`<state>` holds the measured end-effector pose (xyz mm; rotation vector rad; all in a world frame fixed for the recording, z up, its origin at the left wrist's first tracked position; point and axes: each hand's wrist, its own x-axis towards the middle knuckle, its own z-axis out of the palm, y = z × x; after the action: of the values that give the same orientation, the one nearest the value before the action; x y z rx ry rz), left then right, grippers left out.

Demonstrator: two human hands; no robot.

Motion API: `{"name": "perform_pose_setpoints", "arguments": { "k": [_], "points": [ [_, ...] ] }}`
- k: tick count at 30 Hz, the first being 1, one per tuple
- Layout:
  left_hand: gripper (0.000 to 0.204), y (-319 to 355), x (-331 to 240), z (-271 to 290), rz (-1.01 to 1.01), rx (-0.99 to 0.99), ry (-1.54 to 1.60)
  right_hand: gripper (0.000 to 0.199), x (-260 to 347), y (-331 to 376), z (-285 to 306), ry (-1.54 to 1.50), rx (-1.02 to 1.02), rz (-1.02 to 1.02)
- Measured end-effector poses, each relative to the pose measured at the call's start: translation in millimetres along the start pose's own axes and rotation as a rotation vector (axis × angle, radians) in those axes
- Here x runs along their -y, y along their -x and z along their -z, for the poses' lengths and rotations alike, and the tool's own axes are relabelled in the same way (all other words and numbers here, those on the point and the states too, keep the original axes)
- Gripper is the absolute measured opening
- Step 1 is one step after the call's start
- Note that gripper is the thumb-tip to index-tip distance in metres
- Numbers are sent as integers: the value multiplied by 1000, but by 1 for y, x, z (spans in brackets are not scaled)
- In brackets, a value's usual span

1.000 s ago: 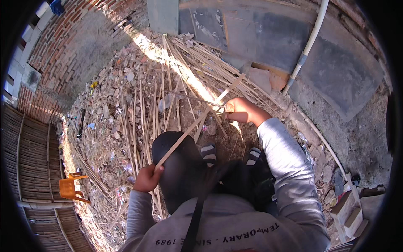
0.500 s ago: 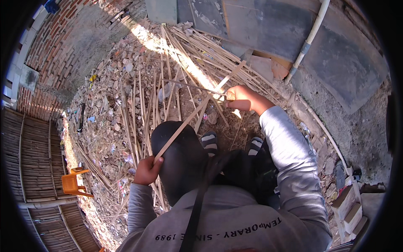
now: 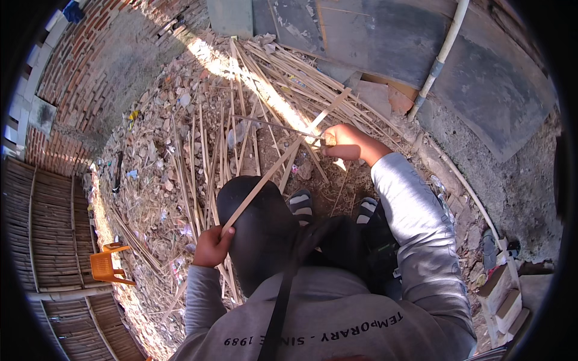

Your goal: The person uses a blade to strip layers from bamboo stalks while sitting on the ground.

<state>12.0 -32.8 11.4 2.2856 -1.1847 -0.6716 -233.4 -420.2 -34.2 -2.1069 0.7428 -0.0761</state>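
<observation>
My left hand (image 3: 212, 245) is closed around the lower end of a long, flat bamboo strip (image 3: 262, 183). The strip slants up to the right, passing in front of the dark rounded cap at the middle, and its far end is unheld. A knife (image 3: 274, 124) with a long, thin blade and a light handle is gripped in my right hand (image 3: 349, 143). Its blade points left and crosses the strip near the strip's upper part; whether the edge touches it I cannot tell.
Many bamboo strips (image 3: 289, 72) lie heaped ahead, with more strips (image 3: 195, 168) on the littered ground to the left. An orange plastic chair (image 3: 108, 266) stands by a bamboo wall (image 3: 57, 222). A pale pipe (image 3: 442, 57) leans at the right, and bricks (image 3: 509, 310) sit lower right.
</observation>
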Motion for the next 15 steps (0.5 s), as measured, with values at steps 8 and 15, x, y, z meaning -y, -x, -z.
{"name": "perform_pose_setpoints", "arguments": {
  "k": [8,15],
  "points": [
    [53,-2,7,0,19,47,-53,34,-9,-4,-3,18,-27,60],
    [48,-1,3,-1,-14,-1,-28,29,-7,-1,-3,-21,-26,50]
  ]
}}
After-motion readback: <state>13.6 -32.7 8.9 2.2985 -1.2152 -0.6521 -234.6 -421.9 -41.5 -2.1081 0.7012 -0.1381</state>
